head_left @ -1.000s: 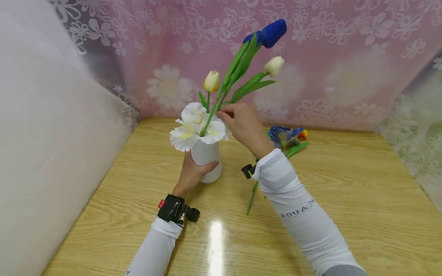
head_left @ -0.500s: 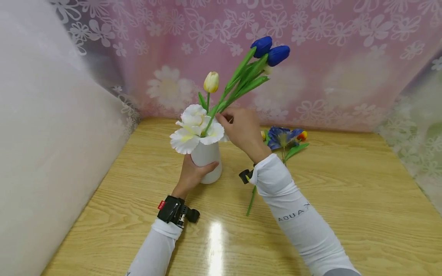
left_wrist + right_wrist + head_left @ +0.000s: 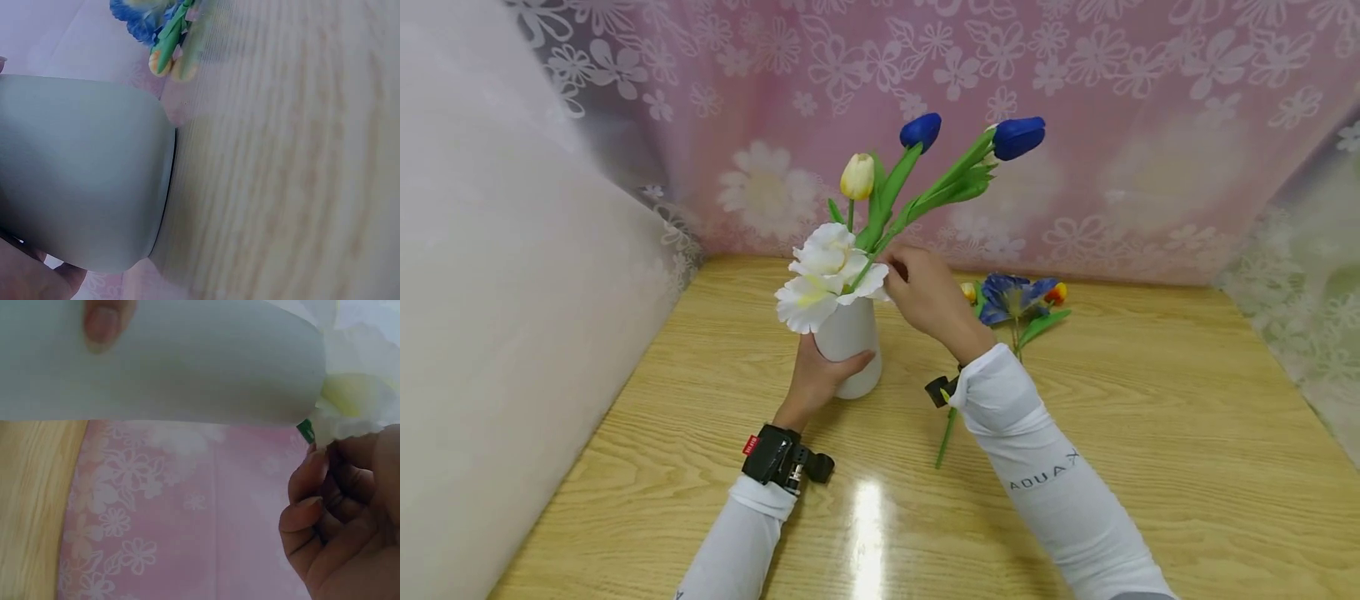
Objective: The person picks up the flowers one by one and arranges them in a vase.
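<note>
My left hand (image 3: 822, 379) grips the white vase (image 3: 848, 342) around its lower body, thumb across the front. White ruffled flowers (image 3: 820, 279) spread over the vase's mouth. A cream tulip (image 3: 857, 177) and a blue tulip (image 3: 921, 132) rise above them, and another blue tulip (image 3: 1019, 138) leans right. Behind that one, a white tulip is mostly hidden. Beside the rim, my right hand (image 3: 931, 296) pinches a tulip stem; which bloom it belongs to is hard to tell. In the right wrist view a green stem end (image 3: 305, 430) pokes out below the fingertips, just outside the rim.
To the right lie a blue ruffled flower (image 3: 1013, 298), an orange-red tulip (image 3: 1057, 294) and a yellowish bud (image 3: 968, 292), with a green stem (image 3: 946, 437) toward the front. A pink floral curtain (image 3: 1112, 167) hangs behind the wooden table (image 3: 1150, 433).
The blue tulips have spread apart, one swinging left toward the cream tulip and the other right. The white tulip has gone behind the right one. My right hand has dropped slightly; the left keeps its grip.
</note>
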Demonstrator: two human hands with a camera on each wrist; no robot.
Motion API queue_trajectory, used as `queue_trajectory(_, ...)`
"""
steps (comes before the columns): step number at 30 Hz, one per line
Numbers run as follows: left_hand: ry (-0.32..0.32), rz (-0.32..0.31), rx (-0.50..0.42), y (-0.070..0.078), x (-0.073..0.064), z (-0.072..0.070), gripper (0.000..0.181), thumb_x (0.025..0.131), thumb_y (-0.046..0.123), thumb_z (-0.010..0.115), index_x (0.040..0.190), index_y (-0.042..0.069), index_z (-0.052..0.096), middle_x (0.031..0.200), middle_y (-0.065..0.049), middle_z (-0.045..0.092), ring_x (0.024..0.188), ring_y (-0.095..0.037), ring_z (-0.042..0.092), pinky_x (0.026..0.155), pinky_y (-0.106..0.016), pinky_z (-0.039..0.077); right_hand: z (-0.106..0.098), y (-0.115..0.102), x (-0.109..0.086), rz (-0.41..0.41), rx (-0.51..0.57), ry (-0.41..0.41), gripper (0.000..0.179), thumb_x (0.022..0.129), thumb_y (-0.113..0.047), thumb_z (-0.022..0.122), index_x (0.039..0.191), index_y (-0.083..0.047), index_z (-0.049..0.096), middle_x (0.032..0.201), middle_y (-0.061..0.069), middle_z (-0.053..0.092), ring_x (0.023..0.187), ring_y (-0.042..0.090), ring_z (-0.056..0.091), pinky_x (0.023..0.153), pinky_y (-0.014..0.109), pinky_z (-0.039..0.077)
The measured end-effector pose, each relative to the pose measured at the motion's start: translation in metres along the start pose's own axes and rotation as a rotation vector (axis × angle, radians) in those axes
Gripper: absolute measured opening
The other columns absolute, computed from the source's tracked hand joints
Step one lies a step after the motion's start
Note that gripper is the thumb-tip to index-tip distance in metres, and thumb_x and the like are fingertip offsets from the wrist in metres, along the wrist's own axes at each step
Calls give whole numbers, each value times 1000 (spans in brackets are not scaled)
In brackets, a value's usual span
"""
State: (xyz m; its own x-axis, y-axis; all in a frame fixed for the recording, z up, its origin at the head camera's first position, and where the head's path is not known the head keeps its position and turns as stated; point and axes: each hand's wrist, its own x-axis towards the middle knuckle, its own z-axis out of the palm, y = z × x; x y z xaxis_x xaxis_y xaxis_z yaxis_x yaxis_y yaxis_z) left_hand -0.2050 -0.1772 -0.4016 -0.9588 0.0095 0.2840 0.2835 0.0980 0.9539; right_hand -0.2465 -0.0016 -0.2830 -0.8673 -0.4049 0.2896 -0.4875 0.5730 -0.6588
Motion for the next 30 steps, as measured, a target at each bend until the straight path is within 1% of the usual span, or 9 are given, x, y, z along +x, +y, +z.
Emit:
queue_trajectory(2,1,21,4,-1,0,1,82,76,9,80,142,13,32,130,-8,46,115,-25,47,93,-46,40,0,6,-5,2,52,33,25,103,-25,43,93,-10,61,77,5,54,60,22,47,56,34,40)
queue_trajectory(5,0,44,6,-1,1,3,81,76,8,80,142,12,32,129,-9,46,115,-25,47,93,-47,40,0,18,-12,2,89,82,34,103,-35,42,92,-10,62,76,5,55,60,22,48,57,35,41)
queue_trajectory(9,0,47,2,-2,1,4,81,76,8,80,141,9,32,130,-11,46,116,-27,46,94,-48,39,0,41,-22,77,89,104,41,102,-44,38,99,-12,64,82,3,58,63,22,50,58,37,42)
queue_trajectory(12,11,45,5,-3,1,5,80,76,7,80,141,7,33,129,-12,46,117,-26,46,95,-47,39,-1,63,-31,154,59,86,43,102,-46,35,98,-13,62,86,3,59,66,21,52,58,37,43)
queue_trajectory(15,21,51,11,-3,1,4,80,76,8,80,140,6,33,129,-12,47,117,-25,46,96,-46,38,-4,85,-40,221,28,53,41,102,-43,37,98,-12,63,91,7,62,69,21,55,60,37,44)
queue_trajectory(20,28,46,1,-3,2,4,80,75,8,81,140,7,35,128,-11,47,116,-25,46,95,-47,38,-8,110,-53,322,-3,-7,34,102,-36,43,101,-12,66,95,10,65,63,23,51,57,37,40)
queue_trajectory(22,28,45,-4,-2,2,4,79,75,8,81,139,7,35,128,-11,48,116,-25,47,95,-47,39,-9,118,-57,341,-13,-12,32,102,-34,44,101,-11,66,95,11,66,65,23,52,58,37,40)
queue_trajectory(28,17,52,2,-3,1,5,77,76,8,80,139,7,36,127,-11,48,115,-25,47,94,-47,39,-10,135,-67,382,-35,-28,36,102,-33,45,106,-6,68,100,12,67,81,23,59,68,38,44)
queue_trajectory(30,18,51,6,-4,1,5,77,76,8,81,139,7,36,127,-11,48,115,-24,47,94,-47,39,-9,139,-70,389,-34,-41,35,102,-31,45,107,-4,68,101,12,67,81,23,59,69,38,44)
